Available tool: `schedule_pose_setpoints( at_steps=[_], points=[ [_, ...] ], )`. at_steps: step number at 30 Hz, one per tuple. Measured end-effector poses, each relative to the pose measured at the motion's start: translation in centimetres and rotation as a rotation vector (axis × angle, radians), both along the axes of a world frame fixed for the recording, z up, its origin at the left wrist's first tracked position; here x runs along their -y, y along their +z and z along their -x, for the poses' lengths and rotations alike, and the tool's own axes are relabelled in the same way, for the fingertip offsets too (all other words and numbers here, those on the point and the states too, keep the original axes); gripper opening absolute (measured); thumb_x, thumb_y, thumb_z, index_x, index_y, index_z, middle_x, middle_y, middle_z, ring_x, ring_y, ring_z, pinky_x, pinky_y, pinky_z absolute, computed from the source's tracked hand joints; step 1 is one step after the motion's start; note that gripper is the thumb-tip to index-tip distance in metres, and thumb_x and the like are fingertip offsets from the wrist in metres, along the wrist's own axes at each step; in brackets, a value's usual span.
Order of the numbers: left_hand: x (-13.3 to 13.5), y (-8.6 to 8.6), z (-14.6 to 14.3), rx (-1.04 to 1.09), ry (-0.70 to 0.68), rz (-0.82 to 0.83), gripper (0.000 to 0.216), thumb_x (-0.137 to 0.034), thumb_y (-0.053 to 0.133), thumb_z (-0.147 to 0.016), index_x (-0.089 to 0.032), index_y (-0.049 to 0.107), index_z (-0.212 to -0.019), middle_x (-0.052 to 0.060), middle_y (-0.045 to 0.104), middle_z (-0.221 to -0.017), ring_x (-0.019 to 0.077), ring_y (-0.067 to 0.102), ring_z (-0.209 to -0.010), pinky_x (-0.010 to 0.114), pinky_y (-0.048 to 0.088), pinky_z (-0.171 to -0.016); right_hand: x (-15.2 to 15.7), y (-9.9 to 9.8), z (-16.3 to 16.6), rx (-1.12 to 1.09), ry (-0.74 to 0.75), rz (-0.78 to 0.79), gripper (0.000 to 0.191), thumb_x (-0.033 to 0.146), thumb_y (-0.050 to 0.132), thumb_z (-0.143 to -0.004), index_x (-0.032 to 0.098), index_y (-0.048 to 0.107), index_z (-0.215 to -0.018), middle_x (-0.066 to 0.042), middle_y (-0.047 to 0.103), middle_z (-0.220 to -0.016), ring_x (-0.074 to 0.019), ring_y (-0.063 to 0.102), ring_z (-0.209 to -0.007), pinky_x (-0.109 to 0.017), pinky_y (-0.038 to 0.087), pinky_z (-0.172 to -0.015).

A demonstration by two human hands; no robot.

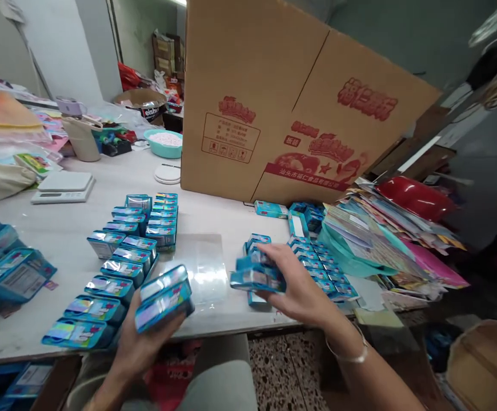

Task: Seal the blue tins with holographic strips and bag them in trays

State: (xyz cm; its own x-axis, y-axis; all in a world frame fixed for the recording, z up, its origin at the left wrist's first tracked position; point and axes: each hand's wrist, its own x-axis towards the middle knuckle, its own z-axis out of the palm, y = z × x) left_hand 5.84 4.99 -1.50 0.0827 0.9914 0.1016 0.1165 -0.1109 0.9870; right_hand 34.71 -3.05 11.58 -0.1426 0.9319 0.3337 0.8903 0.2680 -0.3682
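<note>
My left hand (pixel 141 337) grips a small stack of blue card packs (pixel 165 298) over the table's near edge. My right hand (pixel 297 288) is closed on another few blue packs (pixel 257 277), held just above the table. Rows of the same blue packs (pixel 124 257) lie to the left of my left hand, running away from me. More packs (pixel 323 268) lie in a line just right of my right hand. A clear plastic sheet (pixel 201 265) lies flat on the table between my hands.
A big cardboard carton (pixel 283 97) stands across the back of the white table (pixel 55 234). A white scale (pixel 64 187), a beige cup (pixel 81 140) and a teal bowl (pixel 163 142) sit far left. Piled coloured packets (pixel 381 234) fill the right side.
</note>
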Motion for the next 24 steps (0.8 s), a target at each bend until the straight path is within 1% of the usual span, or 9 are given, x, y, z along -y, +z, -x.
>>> schedule_pose_setpoints(
  at_steps=[2,5,9,12,15,19,21,22,24],
  points=[
    [-3.0,-0.1,-3.6,0.135,-0.142,0.077,0.062,-0.039,0.086,-0.064,-0.021,0.054,-0.114,0.002,0.075,-0.100,0.0258,0.074,-0.087,0.042,0.062,-0.080,2.4,-2.3,-2.4,0.127,0.002,0.096,0.080,0.016,0.065,-0.080,0.028,0.030,-0.151,-0.011,0.048,-0.140,-0.0313,0.045,-0.129,-0.050,0.039,-0.110],
    [-7.6,-1.0,-9.7,0.340,-0.298,0.068,0.068,-0.032,0.087,-0.062,-0.019,0.049,-0.118,0.007,0.073,-0.106,0.0260,0.073,-0.092,0.048,0.057,-0.090,3.7,-5.2,-4.6,0.241,-0.005,0.177,0.083,0.012,0.061,-0.077,0.024,0.027,-0.153,-0.014,0.048,-0.140,-0.0330,0.045,-0.126,-0.053,0.040,-0.107],
    [-11.7,-3.5,-17.3,0.369,-0.350,0.061,0.072,-0.028,0.087,-0.059,-0.016,0.047,-0.118,0.013,0.070,-0.112,0.0258,0.072,-0.097,0.048,0.055,-0.094,3.3,-7.7,-6.2,0.314,0.016,0.226,0.084,0.009,0.058,-0.076,0.022,0.028,-0.153,-0.014,0.047,-0.141,-0.0323,0.042,-0.127,-0.052,0.038,-0.109],
    [-13.1,-5.3,-21.1,0.356,-0.388,0.065,0.072,-0.027,0.085,-0.060,-0.015,0.045,-0.118,0.014,0.068,-0.114,0.0249,0.070,-0.099,0.048,0.054,-0.096,2.6,-8.8,-7.1,0.301,0.036,0.255,0.085,0.009,0.058,-0.074,0.021,0.028,-0.153,-0.014,0.045,-0.142,-0.0315,0.040,-0.128,-0.050,0.037,-0.110],
    [-14.0,-6.6,-22.7,0.314,-0.464,0.062,0.074,-0.024,0.087,-0.056,-0.014,0.048,-0.118,0.013,0.069,-0.112,0.0258,0.069,-0.101,0.048,0.052,-0.098,2.0,-9.7,-7.7,0.236,0.065,0.269,0.089,0.007,0.057,-0.071,0.022,0.026,-0.153,-0.013,0.042,-0.143,-0.0301,0.037,-0.130,-0.049,0.034,-0.112],
    [-14.8,-7.3,-22.2,0.223,-0.491,0.042,0.084,-0.024,0.091,-0.048,-0.012,0.053,-0.121,0.016,0.064,-0.123,0.0343,0.061,-0.118,0.053,0.044,-0.107,1.2,-10.3,-8.3,0.113,0.111,0.259,0.092,0.005,0.055,-0.068,0.024,0.025,-0.153,-0.012,0.040,-0.143,-0.0289,0.035,-0.132,-0.049,0.031,-0.113],
    [-14.0,-7.2,-21.2,0.168,-0.413,0.017,0.092,-0.027,0.092,-0.048,-0.012,0.050,-0.129,0.020,0.052,-0.140,0.0396,0.042,-0.138,0.058,0.028,-0.118,0.9,-10.4,-8.5,0.063,0.136,0.256,0.092,0.005,0.055,-0.069,0.024,0.023,-0.153,-0.012,0.040,-0.143,-0.0287,0.036,-0.131,-0.049,0.031,-0.113],
    [-13.1,-7.1,-20.7,0.139,-0.336,-0.018,0.093,-0.031,0.090,-0.054,-0.013,0.047,-0.134,0.020,0.043,-0.148,0.0393,0.031,-0.145,0.058,0.020,-0.121,0.8,-10.5,-8.6,0.044,0.148,0.254,0.092,0.005,0.055,-0.070,0.025,0.023,-0.153,-0.011,0.040,-0.142,-0.0288,0.036,-0.130,-0.050,0.031,-0.113],
    [-10.0,-6.9,-19.8,0.104,-0.155,-0.119,0.083,-0.038,0.078,-0.075,-0.018,0.038,-0.145,0.016,0.031,-0.157,0.0335,0.019,-0.151,0.054,0.014,-0.123,0.6,-10.5,-8.6,0.014,0.165,0.254,0.093,0.005,0.055,-0.068,0.025,0.023,-0.153,-0.011,0.040,-0.142,-0.0292,0.037,-0.130,-0.050,0.031,-0.112]
  ],
)
